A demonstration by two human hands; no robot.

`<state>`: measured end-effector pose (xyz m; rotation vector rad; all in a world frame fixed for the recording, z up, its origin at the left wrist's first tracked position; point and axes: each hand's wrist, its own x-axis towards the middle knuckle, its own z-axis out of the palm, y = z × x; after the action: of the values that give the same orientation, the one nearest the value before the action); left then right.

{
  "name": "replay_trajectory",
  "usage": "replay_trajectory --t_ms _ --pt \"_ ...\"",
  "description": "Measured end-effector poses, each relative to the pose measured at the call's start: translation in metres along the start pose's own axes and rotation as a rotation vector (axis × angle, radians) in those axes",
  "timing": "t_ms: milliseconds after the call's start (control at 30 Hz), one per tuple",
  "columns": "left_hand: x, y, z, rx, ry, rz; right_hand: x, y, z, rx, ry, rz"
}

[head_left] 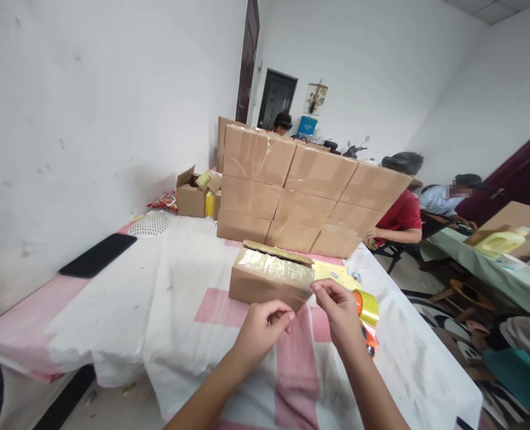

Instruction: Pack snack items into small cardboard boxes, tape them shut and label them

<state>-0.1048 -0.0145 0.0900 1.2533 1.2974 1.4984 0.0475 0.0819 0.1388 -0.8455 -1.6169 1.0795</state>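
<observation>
Cardboard box (265, 289) on the bench (113, 325), just beyond my grip: left hand (265, 325) loosely curled near its front, right hand (338, 306) with fingertips pinched by its right end. I cannot tell whether either holds anything. I judge it stiff, fairly light, slick where taped; best held at both ends. Counted outward: one box, one tape roll (371, 307), nine stacked boxes (253, 197) facing me.

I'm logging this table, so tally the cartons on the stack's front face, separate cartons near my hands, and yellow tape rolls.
Stacked front cartons: 9
Separate carton: 1
Yellow tape roll: 1
Total: 11
</observation>
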Motion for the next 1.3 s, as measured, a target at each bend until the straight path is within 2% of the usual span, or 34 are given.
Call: replay_trajectory --t_ms 667,833,900,1000,1133,1233,1300 --pt "0.004 -0.011 -0.010 -0.060 0.030 -0.055 0.029 -0.014 -0.003 0.019 -0.025 0.087" --pt "0.007 -0.013 -0.005 -0.108 0.084 -0.059 0.040 -0.021 -0.008 0.067 -0.122 0.216" --pt "0.009 -0.011 -0.002 -0.085 0.108 -0.047 0.049 -0.017 -0.009 0.051 -0.141 0.221" --pt "0.015 -0.006 0.001 0.036 0.137 0.002 0.066 -0.003 -0.005 -0.021 -0.110 0.187" --pt "0.028 -0.004 0.005 0.396 0.121 0.089 0.082 0.014 0.001 -0.086 -0.090 0.183" --pt "0.035 -0.009 0.009 0.655 0.103 0.081 0.084 0.022 0.000 -0.097 -0.082 0.173" --pt "0.036 -0.014 0.011 0.746 0.087 0.071 0.083 0.027 -0.002 -0.123 -0.084 0.160"
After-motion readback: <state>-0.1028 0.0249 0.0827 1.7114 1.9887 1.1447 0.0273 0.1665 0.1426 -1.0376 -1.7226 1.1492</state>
